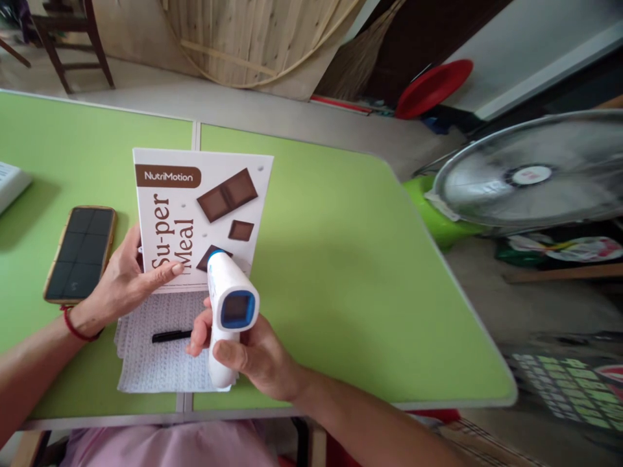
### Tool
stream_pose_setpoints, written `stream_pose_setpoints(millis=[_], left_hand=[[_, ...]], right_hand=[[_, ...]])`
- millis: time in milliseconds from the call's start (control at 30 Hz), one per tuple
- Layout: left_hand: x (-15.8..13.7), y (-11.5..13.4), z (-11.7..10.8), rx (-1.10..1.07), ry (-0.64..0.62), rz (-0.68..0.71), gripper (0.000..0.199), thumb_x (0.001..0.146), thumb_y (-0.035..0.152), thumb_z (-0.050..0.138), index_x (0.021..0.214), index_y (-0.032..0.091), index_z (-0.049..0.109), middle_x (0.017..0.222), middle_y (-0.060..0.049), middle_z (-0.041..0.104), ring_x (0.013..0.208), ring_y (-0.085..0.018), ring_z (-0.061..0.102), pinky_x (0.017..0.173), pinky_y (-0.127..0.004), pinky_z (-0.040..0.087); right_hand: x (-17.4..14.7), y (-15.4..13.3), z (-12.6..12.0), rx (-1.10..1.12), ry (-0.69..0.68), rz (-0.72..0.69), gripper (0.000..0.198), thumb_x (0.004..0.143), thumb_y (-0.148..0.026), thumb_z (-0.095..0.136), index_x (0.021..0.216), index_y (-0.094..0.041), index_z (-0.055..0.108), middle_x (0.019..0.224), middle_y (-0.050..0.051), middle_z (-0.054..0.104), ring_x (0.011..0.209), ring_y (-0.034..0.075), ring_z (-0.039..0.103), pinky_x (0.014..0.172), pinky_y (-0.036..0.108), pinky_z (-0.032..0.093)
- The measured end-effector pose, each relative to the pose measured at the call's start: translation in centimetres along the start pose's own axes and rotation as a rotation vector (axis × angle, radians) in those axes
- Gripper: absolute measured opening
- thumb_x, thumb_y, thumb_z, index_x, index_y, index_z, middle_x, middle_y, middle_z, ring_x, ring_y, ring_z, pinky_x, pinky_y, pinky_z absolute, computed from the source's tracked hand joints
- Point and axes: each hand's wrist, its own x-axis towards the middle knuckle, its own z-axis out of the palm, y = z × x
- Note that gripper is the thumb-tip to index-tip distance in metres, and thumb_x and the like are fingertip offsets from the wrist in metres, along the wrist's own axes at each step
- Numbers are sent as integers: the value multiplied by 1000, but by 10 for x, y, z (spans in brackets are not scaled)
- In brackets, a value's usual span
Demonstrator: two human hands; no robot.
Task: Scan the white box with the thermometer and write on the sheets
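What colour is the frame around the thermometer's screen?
The frame is blue; it shows best in the head view.

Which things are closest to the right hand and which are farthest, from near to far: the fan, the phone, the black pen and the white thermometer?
1. White thermometer: in the right hand.
2. Black pen: just left of that hand, on the papers.
3. Phone: farther left, on the green table.
4. Fan: away to the right, beyond the table's edge.

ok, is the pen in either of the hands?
No, the black pen lies on the paper sheets, while the left hand holds the NutriMotion pack and the right hand the infrared thermometer.
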Motion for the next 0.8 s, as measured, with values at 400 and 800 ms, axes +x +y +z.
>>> stream_pose_setpoints(millis=[400, 800], left_hand=[[3, 6, -3, 16, -31, 0, 51, 75, 44, 75, 111, 15, 53, 109, -9, 64, 90, -23, 64, 73, -35, 56], [2, 7, -5, -125, -95, -51, 61, 69, 42, 80, 118, 20, 50, 116, -10, 64, 104, -31, 64, 83, -45, 56]], right_hand=[[-9, -29, -45, -744, 397, -534, 42, 81, -41, 69, 116, -25, 57, 87, 4, 65, 79, 20, 63, 66, 35, 56], [8, -31, -115, -1625, 491, -103, 46, 80, -20, 57, 126, -15, 57, 102, 14, 64, 97, 31, 57, 87, 50, 48]])
